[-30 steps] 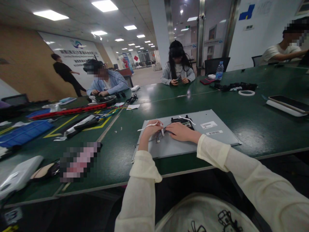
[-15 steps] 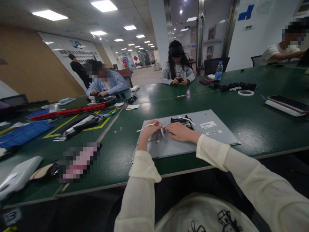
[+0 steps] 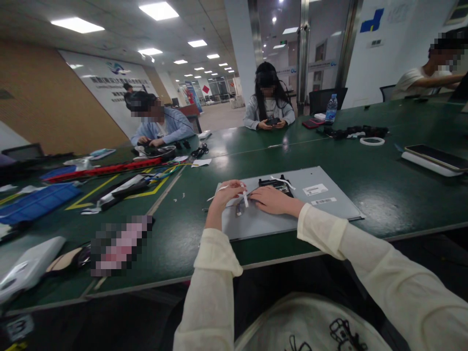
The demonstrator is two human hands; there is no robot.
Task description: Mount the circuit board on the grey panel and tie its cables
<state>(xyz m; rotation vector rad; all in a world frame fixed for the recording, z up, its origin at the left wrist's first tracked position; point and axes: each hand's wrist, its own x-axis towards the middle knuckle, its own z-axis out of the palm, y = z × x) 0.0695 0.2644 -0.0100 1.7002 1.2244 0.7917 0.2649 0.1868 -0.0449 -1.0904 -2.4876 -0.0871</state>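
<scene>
A flat grey panel [image 3: 263,225] with a metal-like back lies on the table in front of me. My left hand [image 3: 227,193] is raised over its left part, thumb and fingers pinching a narrow white strip [image 3: 245,199] that hangs down. Another length of white strip shows behind that hand. My right hand [image 3: 271,199] rests low on the panel, its fingertips closed at a thin cable [image 3: 239,210] with a small connector end. Just beyond the right hand sits a black module [image 3: 277,183], partly covered, with a loose white strip across it.
Two white labels [image 3: 315,189] are on the panel's right. A pink item [image 3: 122,243], a blue tray [image 3: 38,201] and a red bar [image 3: 106,169] lie to the left. A phone [image 3: 438,157], a tape roll [image 3: 372,141] and a bottle [image 3: 331,108] stand right. Co-workers sit around the table.
My left hand has lifted slightly and turned, and the white strip in its fingers now hangs straighter. My right hand has stayed almost still.
</scene>
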